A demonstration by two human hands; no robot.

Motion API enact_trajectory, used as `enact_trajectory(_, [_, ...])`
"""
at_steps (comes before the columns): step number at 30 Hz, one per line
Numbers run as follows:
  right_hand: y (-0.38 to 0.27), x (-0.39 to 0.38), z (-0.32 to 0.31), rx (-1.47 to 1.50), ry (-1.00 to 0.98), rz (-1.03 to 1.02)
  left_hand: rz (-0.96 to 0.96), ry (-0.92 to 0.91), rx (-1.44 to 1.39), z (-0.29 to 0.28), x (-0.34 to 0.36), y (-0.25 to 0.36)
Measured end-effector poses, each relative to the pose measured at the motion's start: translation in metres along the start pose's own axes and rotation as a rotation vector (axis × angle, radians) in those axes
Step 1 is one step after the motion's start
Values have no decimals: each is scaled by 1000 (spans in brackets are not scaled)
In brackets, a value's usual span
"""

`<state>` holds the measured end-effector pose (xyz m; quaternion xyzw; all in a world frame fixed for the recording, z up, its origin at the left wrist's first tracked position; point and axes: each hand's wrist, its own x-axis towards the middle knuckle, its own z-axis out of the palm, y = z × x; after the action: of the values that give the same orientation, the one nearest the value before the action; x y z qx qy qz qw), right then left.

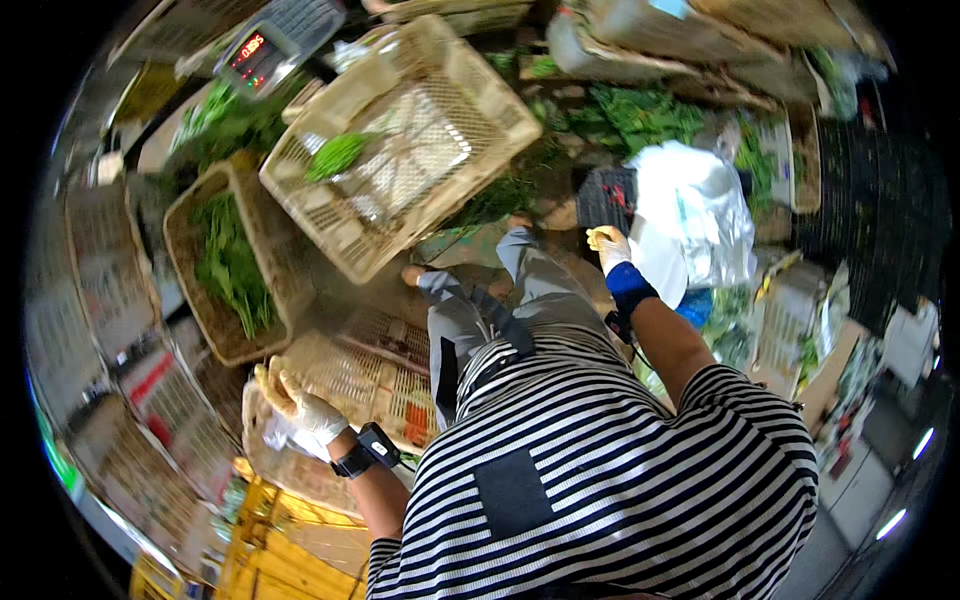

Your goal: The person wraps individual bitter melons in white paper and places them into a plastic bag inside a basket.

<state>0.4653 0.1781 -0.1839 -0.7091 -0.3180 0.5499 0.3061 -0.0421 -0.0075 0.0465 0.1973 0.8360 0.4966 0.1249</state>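
My left hand (302, 405), in a pale glove with yellowish fingers, is raised at the lower left. Its fingers are apart and nothing shows in them; it is nearest a crate of leafy greens (235, 262). To the right of my legs hangs my right hand (606, 246), gloved the same way above a blue cuff. Its fingers are curled in, with no object visible, close to a white plastic bag (700, 215). Ahead of me a large cream plastic crate (500, 125) stands tilted in view. Inside it lies one bright green, bumpy, long vegetable (337, 157).
A scale with a red lit display (258, 52) stands beyond the cream crate. Loose greens (640, 118) lie on the floor at the far right. Stacked crates (110, 245) line the left side, and a yellow frame (275, 545) is at the lower left.
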Motion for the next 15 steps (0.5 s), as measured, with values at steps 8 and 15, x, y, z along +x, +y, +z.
enact_trajectory(8, [107, 61, -187, -704, 455, 187, -68, -599, 53, 196, -73, 38])
enact_trajectory(15, [80, 105, -174, -1117, 145, 305, -237, -815, 202, 274, -100, 40])
